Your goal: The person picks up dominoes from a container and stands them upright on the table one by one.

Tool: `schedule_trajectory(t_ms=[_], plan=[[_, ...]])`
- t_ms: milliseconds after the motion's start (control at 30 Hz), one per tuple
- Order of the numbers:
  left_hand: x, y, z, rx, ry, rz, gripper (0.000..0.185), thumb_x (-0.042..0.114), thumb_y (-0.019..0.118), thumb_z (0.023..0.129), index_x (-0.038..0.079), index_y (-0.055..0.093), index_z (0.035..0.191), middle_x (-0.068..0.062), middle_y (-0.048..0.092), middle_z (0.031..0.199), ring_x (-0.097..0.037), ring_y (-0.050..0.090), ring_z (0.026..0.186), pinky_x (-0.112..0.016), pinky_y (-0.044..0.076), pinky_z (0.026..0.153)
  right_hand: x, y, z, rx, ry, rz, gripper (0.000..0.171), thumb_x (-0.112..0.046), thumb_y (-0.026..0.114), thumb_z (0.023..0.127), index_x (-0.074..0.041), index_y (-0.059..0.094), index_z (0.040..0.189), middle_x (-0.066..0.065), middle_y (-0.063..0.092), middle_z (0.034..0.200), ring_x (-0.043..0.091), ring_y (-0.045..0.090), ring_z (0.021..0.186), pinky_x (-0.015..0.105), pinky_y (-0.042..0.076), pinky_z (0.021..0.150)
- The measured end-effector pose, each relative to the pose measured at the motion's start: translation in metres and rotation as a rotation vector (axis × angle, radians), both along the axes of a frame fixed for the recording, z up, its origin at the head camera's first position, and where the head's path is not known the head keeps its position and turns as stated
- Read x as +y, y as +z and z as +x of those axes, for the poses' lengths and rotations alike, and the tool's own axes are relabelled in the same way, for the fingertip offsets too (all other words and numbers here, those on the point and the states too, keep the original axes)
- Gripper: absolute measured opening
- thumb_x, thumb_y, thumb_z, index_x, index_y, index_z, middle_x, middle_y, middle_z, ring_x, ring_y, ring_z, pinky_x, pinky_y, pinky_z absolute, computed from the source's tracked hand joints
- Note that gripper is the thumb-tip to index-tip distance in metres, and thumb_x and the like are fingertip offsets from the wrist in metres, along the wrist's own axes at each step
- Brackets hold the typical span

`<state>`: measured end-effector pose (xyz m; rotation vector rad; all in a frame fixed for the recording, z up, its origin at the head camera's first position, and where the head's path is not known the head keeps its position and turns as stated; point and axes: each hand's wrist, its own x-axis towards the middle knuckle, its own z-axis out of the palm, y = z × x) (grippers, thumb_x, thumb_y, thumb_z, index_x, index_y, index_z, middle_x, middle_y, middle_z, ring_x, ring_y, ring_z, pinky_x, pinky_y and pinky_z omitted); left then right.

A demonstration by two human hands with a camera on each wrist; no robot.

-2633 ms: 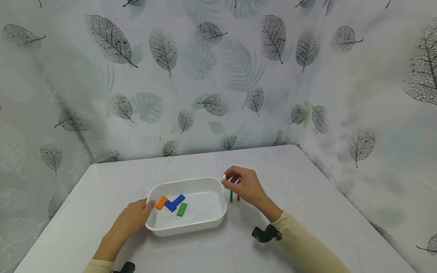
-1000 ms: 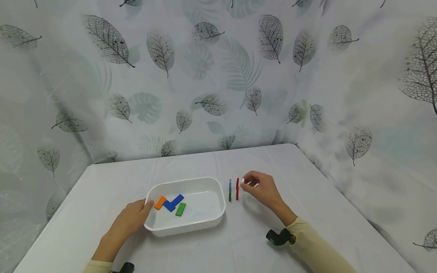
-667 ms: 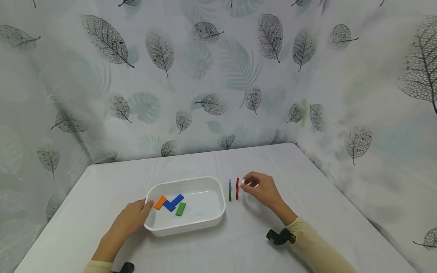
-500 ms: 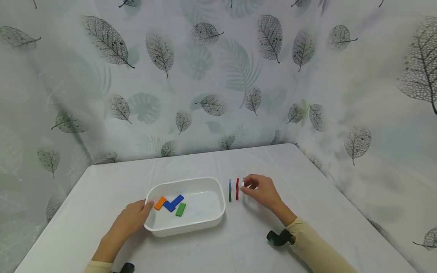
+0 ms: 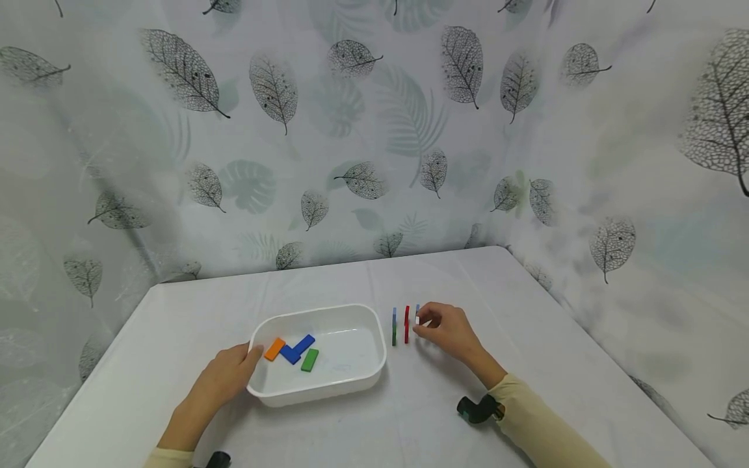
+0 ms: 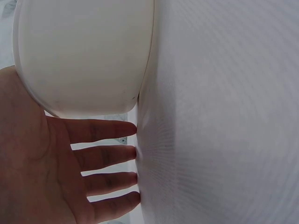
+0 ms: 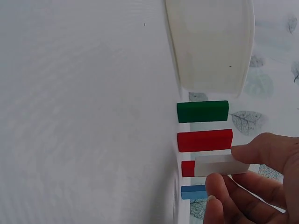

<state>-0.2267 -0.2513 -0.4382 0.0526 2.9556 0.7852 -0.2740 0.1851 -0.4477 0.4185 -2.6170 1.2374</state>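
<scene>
The white block (image 7: 219, 165), pinched in the right hand (image 5: 447, 330), was beside the red block (image 7: 204, 140), right of the white tray (image 5: 318, 394). Several blocks stood upright there; four lay in the tray. The left hand (image 5: 219, 378) rested flat against the tray.

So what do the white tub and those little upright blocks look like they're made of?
The white tub looks like moulded plastic: a smooth, slightly glossy wall with rounded corners and a rolled rim. The upright blocks, such as the green block and the white block pinched by the right hand, have flat matte faces and crisp edges, so painted wood or solid plastic; I can't tell which.
</scene>
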Motion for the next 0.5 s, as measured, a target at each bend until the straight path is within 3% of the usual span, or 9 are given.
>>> schedule_trajectory(t_ms=[100,500], plan=[[0.0002,0.0010,0.0004,0.004,0.001,0.000,0.065,0.041,0.041,0.110,-0.013,0.047,0.147,-0.029,0.064,0.129,-0.035,0.065,0.102,-0.066,0.050,0.094,0.0001,-0.0015,-0.0008,-0.008,-0.007,0.015,0.017,-0.008,0.086,0.084,-0.010,0.074,0.097,-0.005,0.072,0.088,0.013,0.064,0.076,0.033,0.053,0.066],[-0.0001,0.0010,0.0004,-0.010,0.003,0.001,0.067,0.043,0.040,0.110,-0.012,0.045,0.149,-0.032,0.061,0.133,-0.045,0.062,0.114,-0.068,0.047,0.096,-0.0007,-0.0048,-0.0017,-0.052,-0.021,0.026,0.017,-0.006,0.085,0.084,-0.010,0.074,0.097,-0.005,0.072,0.088,0.012,0.065,0.076,0.032,0.053,0.065]])
